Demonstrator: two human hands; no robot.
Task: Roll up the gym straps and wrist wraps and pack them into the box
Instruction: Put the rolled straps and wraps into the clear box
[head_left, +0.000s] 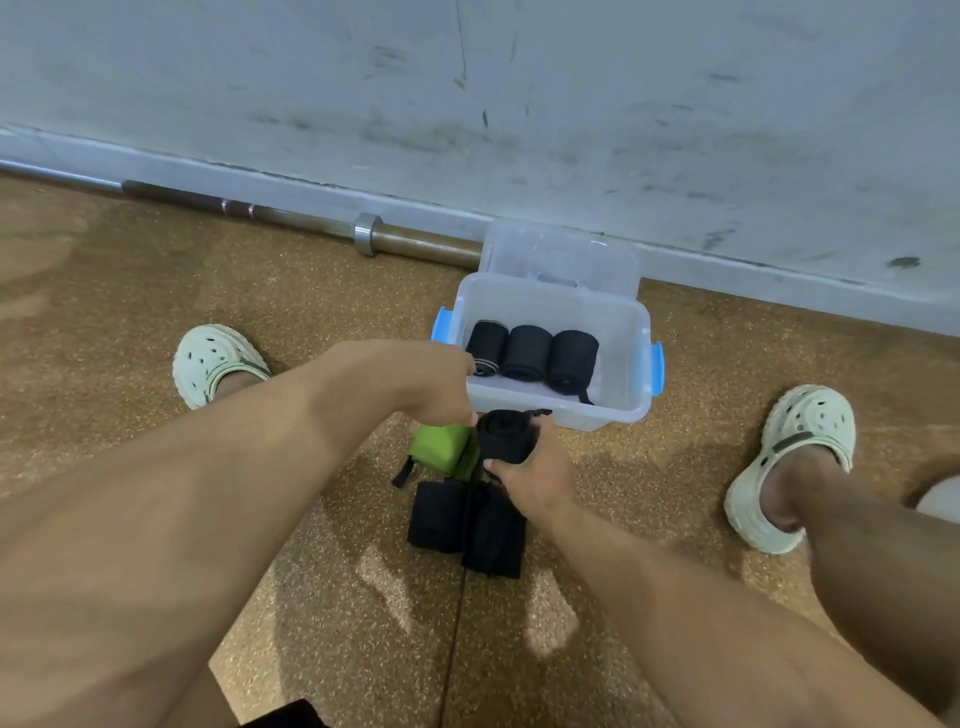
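Three black rolls (530, 353) in box (636, 410), no readable writing, hands (535, 480) gripping a fourth.

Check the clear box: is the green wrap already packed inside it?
No. The green wrap lies on the floor in front of the clear box, which holds only three black rolls.

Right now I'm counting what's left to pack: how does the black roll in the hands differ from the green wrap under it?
The black roll is held off the floor by the right hand; the green wrap lies on the floor. One is black, the other bright green. Neither is in the box yet.
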